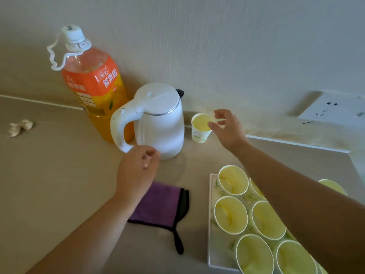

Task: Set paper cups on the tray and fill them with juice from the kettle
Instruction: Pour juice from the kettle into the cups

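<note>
A white kettle (160,123) stands on the counter by the wall, lid closed, handle towards me. Just below that handle hovers my left hand (136,173), fingers loosely curled and holding nothing. To the kettle's right a single paper cup (199,129) holds pale yellow juice. My right hand (227,129) is at this cup's right rim, thumb and fingers spread, with no firm grip visible. At the lower right a white tray (210,224) carries several paper cups (231,214), their insides pale yellow. My right forearm hides part of the tray.
A large orange juice bottle (94,88) stands behind the kettle on the left. In front of the kettle lies a purple cloth (160,206) with black trim. At the far left is a crumpled tissue (19,127). A wall socket (333,109) is at the right.
</note>
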`<state>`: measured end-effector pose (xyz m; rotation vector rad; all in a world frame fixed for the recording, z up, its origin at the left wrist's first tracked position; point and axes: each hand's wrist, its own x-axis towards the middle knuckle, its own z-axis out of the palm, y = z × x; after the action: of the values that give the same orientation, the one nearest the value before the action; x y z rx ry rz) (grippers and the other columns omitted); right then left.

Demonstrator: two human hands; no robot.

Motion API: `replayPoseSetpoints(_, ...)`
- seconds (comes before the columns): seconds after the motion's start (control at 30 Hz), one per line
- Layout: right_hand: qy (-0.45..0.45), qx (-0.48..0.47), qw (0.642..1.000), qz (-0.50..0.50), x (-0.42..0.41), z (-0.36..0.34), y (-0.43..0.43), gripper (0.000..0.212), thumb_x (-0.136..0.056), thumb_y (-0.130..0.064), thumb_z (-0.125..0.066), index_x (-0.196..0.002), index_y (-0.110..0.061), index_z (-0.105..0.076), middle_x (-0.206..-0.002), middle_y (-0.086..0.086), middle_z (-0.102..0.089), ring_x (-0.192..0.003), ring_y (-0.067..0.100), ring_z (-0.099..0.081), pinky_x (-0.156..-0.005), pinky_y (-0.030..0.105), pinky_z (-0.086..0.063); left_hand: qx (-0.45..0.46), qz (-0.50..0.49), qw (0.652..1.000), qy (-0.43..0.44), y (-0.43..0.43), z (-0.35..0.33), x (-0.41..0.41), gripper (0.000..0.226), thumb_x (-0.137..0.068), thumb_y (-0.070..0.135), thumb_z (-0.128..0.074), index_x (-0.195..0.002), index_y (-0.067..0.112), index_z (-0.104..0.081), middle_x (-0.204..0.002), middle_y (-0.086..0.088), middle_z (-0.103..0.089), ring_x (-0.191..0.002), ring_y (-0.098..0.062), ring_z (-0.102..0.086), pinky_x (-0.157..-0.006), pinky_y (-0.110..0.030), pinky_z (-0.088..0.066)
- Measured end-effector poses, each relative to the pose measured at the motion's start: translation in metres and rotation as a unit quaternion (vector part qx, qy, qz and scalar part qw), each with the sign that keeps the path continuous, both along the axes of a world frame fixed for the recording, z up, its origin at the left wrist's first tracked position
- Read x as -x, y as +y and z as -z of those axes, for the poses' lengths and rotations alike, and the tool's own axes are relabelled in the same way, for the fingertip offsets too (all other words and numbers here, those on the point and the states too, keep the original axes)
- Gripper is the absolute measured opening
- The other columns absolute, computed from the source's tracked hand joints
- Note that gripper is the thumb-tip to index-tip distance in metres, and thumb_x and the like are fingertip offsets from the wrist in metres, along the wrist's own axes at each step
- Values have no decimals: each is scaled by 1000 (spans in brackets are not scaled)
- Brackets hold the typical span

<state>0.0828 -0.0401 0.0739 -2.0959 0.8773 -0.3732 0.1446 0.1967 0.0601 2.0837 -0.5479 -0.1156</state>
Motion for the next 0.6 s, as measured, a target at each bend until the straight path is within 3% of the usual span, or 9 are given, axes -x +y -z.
replayPoseSetpoints(0.07,-25,-40,999,-27,-6,-13,13,35,-91,-16,-59,-125,-14,-54,-120,-3,-56,-104,17,-59,-87,26,-43,59,-93,991,-81,10,-16,-10,15,-85,26,-64,-96,18,-58,-91,7,-50,-89,-25,-56,-72,-32,-48)
replayPoseSetpoints(0.13,-9,-87,994,-68,-16,-25,27,41,-93,-15,-55,-134,-17,-48,-129,-4,-54,-105,16,-57,-84,24,-44,62,-148,981,-108,13,-26,-28,39,-79,29,-63,-112,9,-56,-104,-2,-49,-101,-32,-51,-86,-41,-46)
replayPoseSetpoints(0.23,33,-159,982,-100,-34,-37,46,55,-95,-14,-48,-147,-19,-30,-144,-3,-42,-109,11,-48,-68,14,-40,57,-126,990,-25,7,-36,-51,48,-84,23,-67,-127,8,-51,-117,-3,-51,-112,-24,-50,-88,-26,-37)
replayPoseSetpoints(0.33,46,-172,979,-102,-48,-40,57,50,-94,-14,-43,-143,-19,-36,-138,1,-49,-122,21,-51,-89,28,-44,66,-74,992,78,1,-34,-65,46,-86,20,-68,-128,15,-50,-116,3,-56,-103,-15,-52,-83,-27,-37)
replayPoseSetpoints(0.43,42,-169,981,-90,-54,-37,60,40,-89,-13,-42,-128,-20,-52,-120,1,-61,-114,24,-57,-95,37,-45,53,-36,990,122,5,-33,-82,40,-83,25,-73,-119,20,-58,-103,4,-62,-91,-14,-57,-75,-27,-42)
replayPoseSetpoints(0.53,33,-163,983,-76,-55,-37,65,39,-87,-8,-42,-123,-19,-55,-120,1,-61,-113,23,-57,-99,43,-46,84,20,977,194,8,-33,-91,25,-79,25,-75,-100,18,-64,-78,3,-63,-71,-8,-59,-62,-21,-42)
replayPoseSetpoints(0.6,32,-155,985,-70,-54,-39,67,42,-86,-5,-41,-123,-20,-56,-119,1,-62,-113,23,-57,-99,43,-46,91,19,980,174,7,-29,-88,16,-79,25,-75,-85,16,-63,-66,2,-60,-59,-4,-57,-56,-17,-42)
